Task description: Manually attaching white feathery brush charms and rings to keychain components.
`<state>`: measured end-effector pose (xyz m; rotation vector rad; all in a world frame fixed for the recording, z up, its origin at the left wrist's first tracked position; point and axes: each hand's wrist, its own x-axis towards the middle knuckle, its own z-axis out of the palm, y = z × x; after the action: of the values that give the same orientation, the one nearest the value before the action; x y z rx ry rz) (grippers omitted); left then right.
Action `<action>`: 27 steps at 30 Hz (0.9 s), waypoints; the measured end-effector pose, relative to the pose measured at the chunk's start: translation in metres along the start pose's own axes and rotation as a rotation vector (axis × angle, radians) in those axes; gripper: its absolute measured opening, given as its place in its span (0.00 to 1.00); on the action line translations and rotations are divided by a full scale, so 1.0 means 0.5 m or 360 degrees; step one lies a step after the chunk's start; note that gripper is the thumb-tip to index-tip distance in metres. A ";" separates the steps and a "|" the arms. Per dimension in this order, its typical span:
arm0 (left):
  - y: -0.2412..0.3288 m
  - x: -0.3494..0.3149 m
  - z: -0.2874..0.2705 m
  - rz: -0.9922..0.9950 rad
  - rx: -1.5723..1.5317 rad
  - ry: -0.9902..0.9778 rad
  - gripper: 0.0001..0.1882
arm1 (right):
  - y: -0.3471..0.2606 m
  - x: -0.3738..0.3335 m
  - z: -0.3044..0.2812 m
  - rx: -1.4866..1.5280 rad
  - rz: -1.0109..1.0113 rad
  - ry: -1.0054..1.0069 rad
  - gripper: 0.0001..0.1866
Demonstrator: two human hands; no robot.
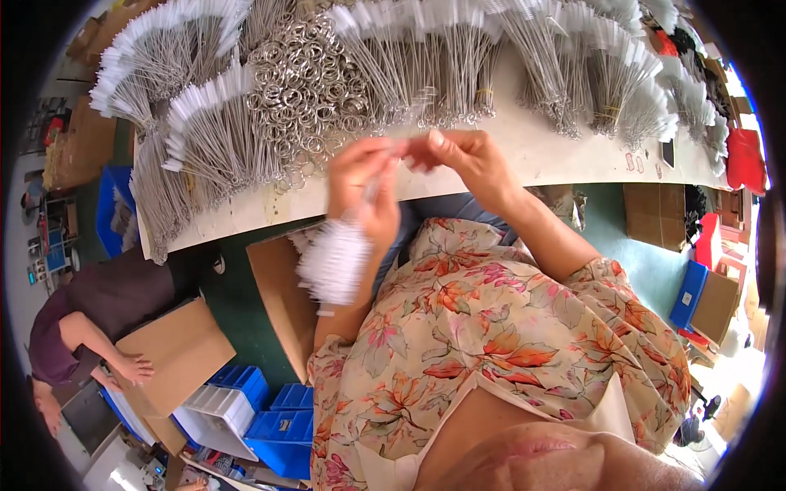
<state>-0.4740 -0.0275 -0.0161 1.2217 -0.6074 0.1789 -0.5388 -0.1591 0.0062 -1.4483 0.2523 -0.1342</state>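
Observation:
My left hand (366, 184) is closed round the wire stems of a bundle of small white-bristled brushes (334, 263). The bristle ends hang down past my wrist, blurred by motion. Close against its fingertips, over the table's near edge, my right hand (471, 164) is closed in a pinch. What lies between those fingers is too small and smeared to make out. Just beyond both hands is a heap of shiny metal split rings (303, 82), with a few loose ones at its near side. Bundles of similar wire-stem brushes (413, 57) lie beside the heap.
More brush bundles (209, 131) cover the left of the white table (540, 159). A dark phone (668, 154) and red bag (747, 159) lie at the right. Cardboard (274, 286) stands left of my legs. Blue bins (282, 434) and another person's hand (133, 368) are lower left.

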 end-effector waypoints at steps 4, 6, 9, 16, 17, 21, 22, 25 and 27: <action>-0.054 -0.020 0.023 0.0491 0.0676 -0.0434 0.12 | 0.030 0.048 0.010 0.1209 0.0147 0.0219 0.15; -0.070 -0.008 -0.008 0.0593 0.0808 -0.0591 0.15 | 0.019 0.062 -0.030 0.1399 0.0067 0.0352 0.13; -0.064 0.036 -0.055 0.0620 0.0883 -0.0527 0.24 | -0.035 0.071 -0.125 0.0922 -0.0098 -0.0371 0.11; -0.059 0.031 0.003 -0.0309 -0.0272 -0.0560 0.51 | -0.015 0.052 0.003 -0.0860 -0.0199 -0.0251 0.06; -0.072 0.030 -0.005 -0.0180 -0.0062 -0.0442 0.51 | 0.004 0.062 0.001 -0.0878 -0.0347 -0.0132 0.05; -0.075 0.014 -0.034 -0.0129 0.0180 -0.0275 0.31 | 0.006 0.070 -0.018 -0.0969 -0.0325 0.0138 0.05; -0.066 0.008 -0.039 -0.0243 0.0314 -0.0614 0.21 | 0.009 0.071 -0.024 -0.0966 -0.0311 0.0141 0.05; -0.058 0.000 0.003 -0.0308 0.0537 -0.0560 0.09 | 0.014 0.077 -0.042 -0.0969 -0.0399 0.0094 0.05; -0.068 0.003 0.012 -0.0379 0.0483 -0.0497 0.09 | 0.008 0.075 -0.058 -0.0966 -0.0379 0.0054 0.05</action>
<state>-0.4596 -0.0452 -0.0421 1.6215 -0.7153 -0.1284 -0.5100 -0.1955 -0.0043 -2.0806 0.1513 -0.2937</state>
